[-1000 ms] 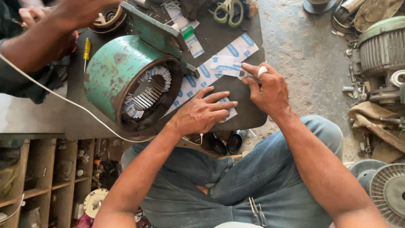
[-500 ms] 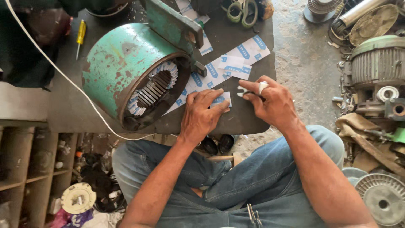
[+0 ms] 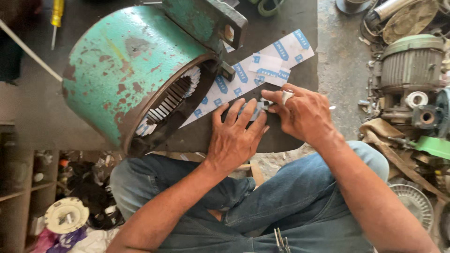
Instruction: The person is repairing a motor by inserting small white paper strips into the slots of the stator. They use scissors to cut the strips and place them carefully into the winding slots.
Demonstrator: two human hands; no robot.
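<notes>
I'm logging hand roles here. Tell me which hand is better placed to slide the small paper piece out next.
Right, probably. The right hand pinches the small paper piece at its fingertips, while the left hand lies flat, pressing it onto the dark board.

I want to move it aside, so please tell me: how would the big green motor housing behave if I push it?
The green motor housing looks like thick rusty metal, so it is probably heavy and stiff. It lies on its rounded side on the table, so a sideways push might roll it. A lug sticks out near the top and may stop the roll.
</notes>
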